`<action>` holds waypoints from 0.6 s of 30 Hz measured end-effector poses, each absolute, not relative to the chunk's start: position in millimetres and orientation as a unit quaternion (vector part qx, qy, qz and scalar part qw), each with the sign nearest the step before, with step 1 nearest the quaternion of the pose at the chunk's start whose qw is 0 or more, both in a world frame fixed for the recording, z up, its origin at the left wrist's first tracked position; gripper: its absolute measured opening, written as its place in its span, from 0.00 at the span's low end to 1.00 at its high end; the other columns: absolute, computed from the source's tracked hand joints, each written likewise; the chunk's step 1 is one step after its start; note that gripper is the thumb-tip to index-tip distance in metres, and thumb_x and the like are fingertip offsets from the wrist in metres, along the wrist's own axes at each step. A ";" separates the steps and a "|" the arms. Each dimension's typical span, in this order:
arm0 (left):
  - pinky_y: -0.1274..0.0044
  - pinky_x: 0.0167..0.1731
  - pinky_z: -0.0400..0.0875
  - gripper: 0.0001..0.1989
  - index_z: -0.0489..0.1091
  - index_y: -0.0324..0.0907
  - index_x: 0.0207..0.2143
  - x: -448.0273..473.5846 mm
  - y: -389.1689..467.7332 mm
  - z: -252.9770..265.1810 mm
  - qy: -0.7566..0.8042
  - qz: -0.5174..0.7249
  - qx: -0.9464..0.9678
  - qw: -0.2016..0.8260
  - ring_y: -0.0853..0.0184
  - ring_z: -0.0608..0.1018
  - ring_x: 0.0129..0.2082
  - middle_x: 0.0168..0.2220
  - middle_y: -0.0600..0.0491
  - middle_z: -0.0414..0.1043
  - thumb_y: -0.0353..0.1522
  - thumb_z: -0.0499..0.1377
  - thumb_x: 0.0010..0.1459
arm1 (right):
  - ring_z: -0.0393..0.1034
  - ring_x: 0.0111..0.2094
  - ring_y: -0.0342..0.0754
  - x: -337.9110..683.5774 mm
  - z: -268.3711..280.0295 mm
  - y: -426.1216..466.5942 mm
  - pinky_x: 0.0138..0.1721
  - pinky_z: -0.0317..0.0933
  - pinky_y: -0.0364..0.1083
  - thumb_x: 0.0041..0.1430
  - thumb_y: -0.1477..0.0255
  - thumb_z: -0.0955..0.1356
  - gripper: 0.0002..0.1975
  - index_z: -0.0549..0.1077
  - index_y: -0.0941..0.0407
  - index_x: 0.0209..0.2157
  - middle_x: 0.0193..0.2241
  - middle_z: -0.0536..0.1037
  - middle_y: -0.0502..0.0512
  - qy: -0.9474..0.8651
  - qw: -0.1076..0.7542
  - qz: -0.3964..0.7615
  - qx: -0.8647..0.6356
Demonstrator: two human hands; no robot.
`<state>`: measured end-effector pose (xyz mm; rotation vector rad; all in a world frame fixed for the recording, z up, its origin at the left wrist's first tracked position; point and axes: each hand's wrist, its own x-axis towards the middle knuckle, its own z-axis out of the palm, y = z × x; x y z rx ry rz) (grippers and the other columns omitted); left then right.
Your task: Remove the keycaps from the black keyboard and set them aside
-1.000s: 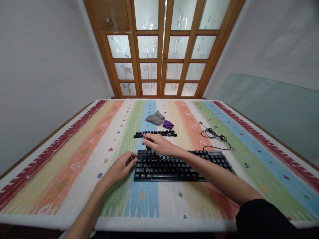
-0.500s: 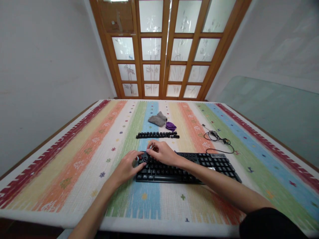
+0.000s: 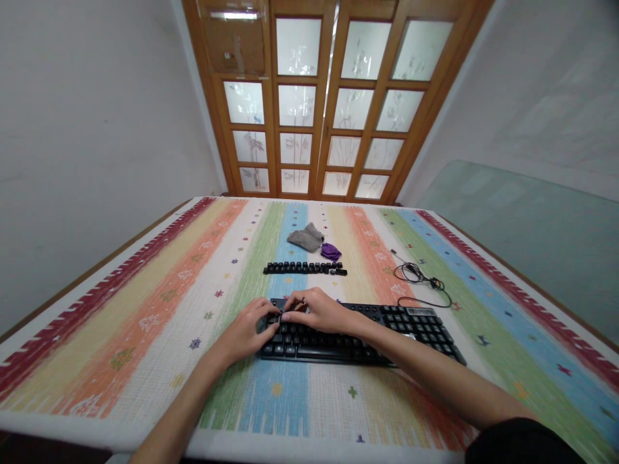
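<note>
A black keyboard (image 3: 333,351) lies across the striped tablecloth. At its upper left corner my left hand (image 3: 249,328) is closed, thumb and fingers bent in around the keys. My right hand (image 3: 319,312) reaches in from the right, its thumb and fingertips pinched close beside the left fingertips. Whatever sits between the fingers of either hand is too small or hidden to make out. Behind the keyboard, loose black keycaps (image 3: 294,267) are lined up in two rows. My right forearm covers part of the keyboard's right half.
Farther back on the table are a grey cloth (image 3: 305,238) and a crumpled purple cloth (image 3: 331,251). The keyboard's black cable (image 3: 418,277) lies coiled at the right. The tablecloth (image 3: 159,361) reaches the near table edge. Wooden glazed doors (image 3: 322,129) stand beyond.
My right fingers have come down onto the keyboard and closed more tightly beside my left fingers. My left thumb and fingers have drawn together. The camera view has tilted slightly upward.
</note>
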<state>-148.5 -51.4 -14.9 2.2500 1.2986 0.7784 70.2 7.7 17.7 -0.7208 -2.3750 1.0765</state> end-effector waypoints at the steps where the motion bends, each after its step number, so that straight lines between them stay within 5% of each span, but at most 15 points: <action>1: 0.68 0.46 0.70 0.09 0.71 0.43 0.44 -150.8 -52.2 -15.4 0.477 0.281 0.805 0.215 0.61 0.75 0.43 0.42 0.49 0.73 0.33 0.57 0.60 | 0.78 0.32 0.48 70.7 16.3 8.4 0.35 0.67 0.44 0.60 0.65 0.71 0.11 0.77 0.59 0.38 0.31 0.81 0.56 -0.852 0.217 0.397 -0.263; 9: 0.66 0.45 0.73 0.28 0.62 0.41 0.58 -170.7 -66.0 -28.0 0.528 0.294 0.757 0.247 0.59 0.76 0.44 0.49 0.45 0.73 0.39 0.61 0.57 | 0.75 0.26 0.46 70.3 0.9 11.1 0.29 0.66 0.43 0.55 0.60 0.73 0.16 0.76 0.59 0.35 0.24 0.79 0.53 -0.774 0.241 0.498 -0.308; 18: 0.61 0.53 0.70 0.28 0.63 0.42 0.59 -167.0 -72.5 -33.3 0.528 0.304 0.756 0.237 0.57 0.76 0.49 0.50 0.44 0.72 0.38 0.61 0.58 | 0.73 0.24 0.44 48.2 11.7 0.4 0.29 0.63 0.41 0.63 0.66 0.69 0.11 0.77 0.60 0.34 0.23 0.78 0.53 -0.817 0.271 0.412 -0.299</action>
